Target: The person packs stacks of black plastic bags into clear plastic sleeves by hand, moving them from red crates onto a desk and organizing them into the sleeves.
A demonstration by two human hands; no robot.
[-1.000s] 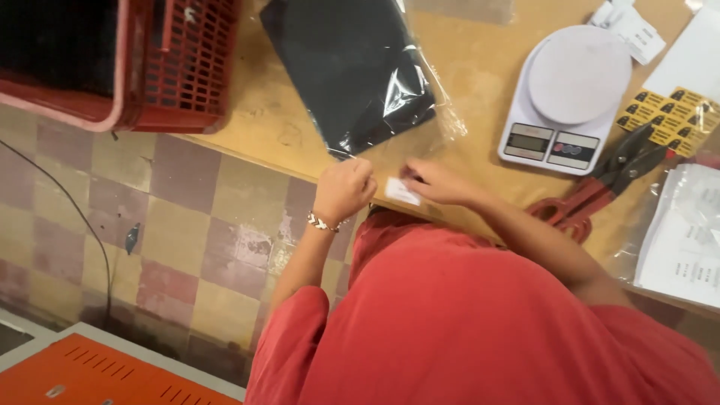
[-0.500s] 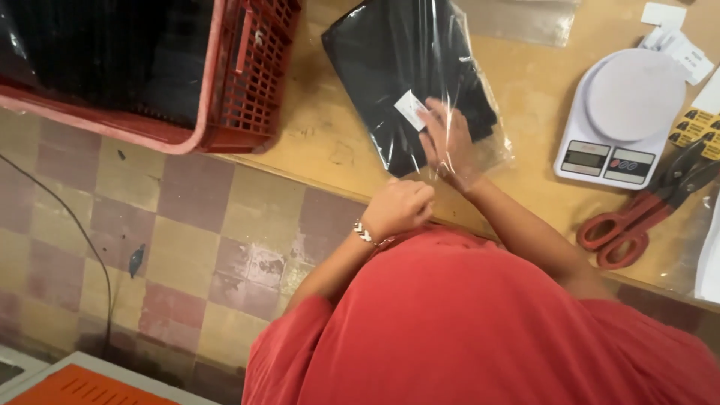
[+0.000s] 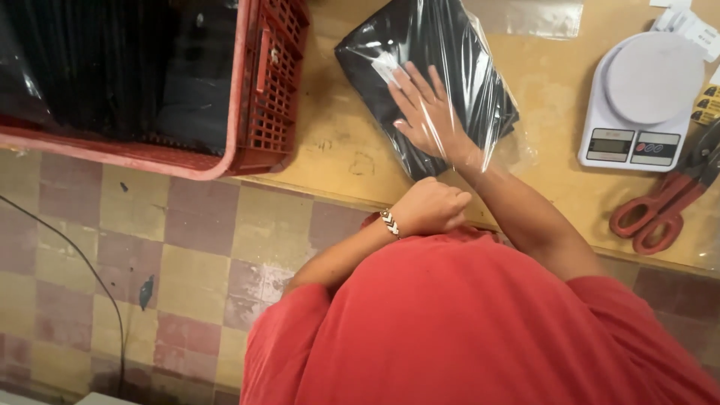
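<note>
A black folded item in a clear plastic bag (image 3: 450, 45) lies on the wooden table (image 3: 330, 142). My right hand (image 3: 426, 112) rests flat on the bag with its fingers spread, the fingertips by a small white label (image 3: 385, 69) stuck on the plastic. At the table's near edge, just below the bag, my left hand (image 3: 433, 206) is curled into a fist; a beaded bracelet (image 3: 390, 223) sits on its wrist. I cannot see anything inside the fist.
A red plastic crate (image 3: 262, 112) with dark bagged items stands at the left on the table. A white kitchen scale (image 3: 637, 105) and red-handled scissors (image 3: 664, 210) lie at the right. An empty clear bag (image 3: 525, 16) lies behind the package. Checkered floor tiles (image 3: 150, 247) show below.
My right hand carried the white label from the table edge up onto the bag and now lies flat on it. My left hand stayed at the edge, closed.
</note>
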